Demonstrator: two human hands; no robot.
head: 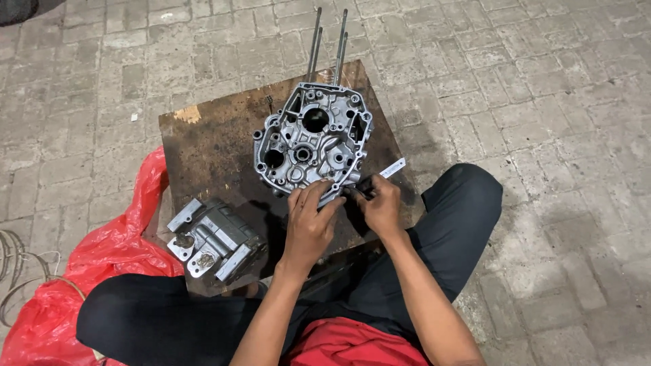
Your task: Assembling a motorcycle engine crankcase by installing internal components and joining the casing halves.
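A silver engine crankcase [312, 139] lies flat on a dark wooden board [210, 149], with long metal studs [325, 44] sticking out of its far end. My left hand [308, 220] rests on the near edge of the crankcase, fingers spread over the rim. My right hand [381, 203] grips a thin tool [386, 173] with a dark handle and a pale flat end, its tip pressed against the crankcase's near right edge.
A second grey engine part [213, 237] lies on the board's near left corner. A red plastic bag [88, 264] lies on the paving at left, beside some wire [13, 271]. My legs in dark trousers flank the board.
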